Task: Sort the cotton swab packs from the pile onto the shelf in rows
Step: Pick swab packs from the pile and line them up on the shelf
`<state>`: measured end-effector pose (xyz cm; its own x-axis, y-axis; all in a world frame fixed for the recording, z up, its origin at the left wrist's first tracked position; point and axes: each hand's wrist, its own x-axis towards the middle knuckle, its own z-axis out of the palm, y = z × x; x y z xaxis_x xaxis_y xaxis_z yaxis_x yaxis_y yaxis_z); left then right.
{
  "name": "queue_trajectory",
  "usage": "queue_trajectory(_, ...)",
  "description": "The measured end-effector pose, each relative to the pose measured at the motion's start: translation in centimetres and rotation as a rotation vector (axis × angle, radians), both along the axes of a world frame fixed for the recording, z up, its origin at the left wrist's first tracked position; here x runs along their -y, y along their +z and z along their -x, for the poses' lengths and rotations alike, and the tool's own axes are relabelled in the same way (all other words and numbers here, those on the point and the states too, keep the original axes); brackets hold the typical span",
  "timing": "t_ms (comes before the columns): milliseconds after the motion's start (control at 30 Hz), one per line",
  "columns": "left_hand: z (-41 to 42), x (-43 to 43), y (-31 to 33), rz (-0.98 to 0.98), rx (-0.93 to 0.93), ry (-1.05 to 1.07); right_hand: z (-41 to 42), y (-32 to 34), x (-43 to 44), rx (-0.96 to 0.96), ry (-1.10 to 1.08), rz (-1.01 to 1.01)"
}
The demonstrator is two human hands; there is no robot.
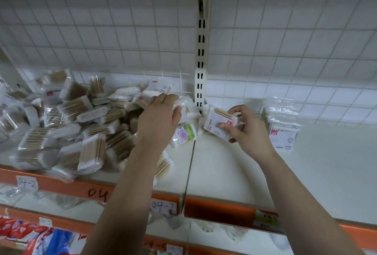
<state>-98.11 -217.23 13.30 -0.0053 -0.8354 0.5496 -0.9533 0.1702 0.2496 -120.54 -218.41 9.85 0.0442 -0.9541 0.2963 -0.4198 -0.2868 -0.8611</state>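
Note:
A big loose pile of cotton swab packs (67,124) covers the left half of the white shelf (234,173). My left hand (158,117) reaches over the pile's right end, its fingers curled round a clear pack (183,103) at the back by the upright. My right hand (246,126) holds a white-labelled swab pack (216,122) just right of the upright, above the shelf. A few packs stand upright in a short row (282,130) at the back right. A pack with a green and pink label (184,135) lies between my hands.
A slotted metal upright (201,66) splits the tiled back wall. Orange shelf edges carry handwritten labels (163,207). Lower shelves hold clear packs and red-blue packets (30,234) at the bottom left.

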Motion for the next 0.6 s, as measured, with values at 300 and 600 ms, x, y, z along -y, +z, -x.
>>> queue_trajectory(300, 6.7, -0.2, -1.2, -0.008, -0.079, -0.194, 6.6, 1.0, -1.9, -0.119, 0.011, 0.023)
queue_trajectory(600, 12.6, -0.8, -2.2, -0.127, -0.023, -0.249, 12.7, 1.7, -4.1, -0.221, -0.061, 0.044)
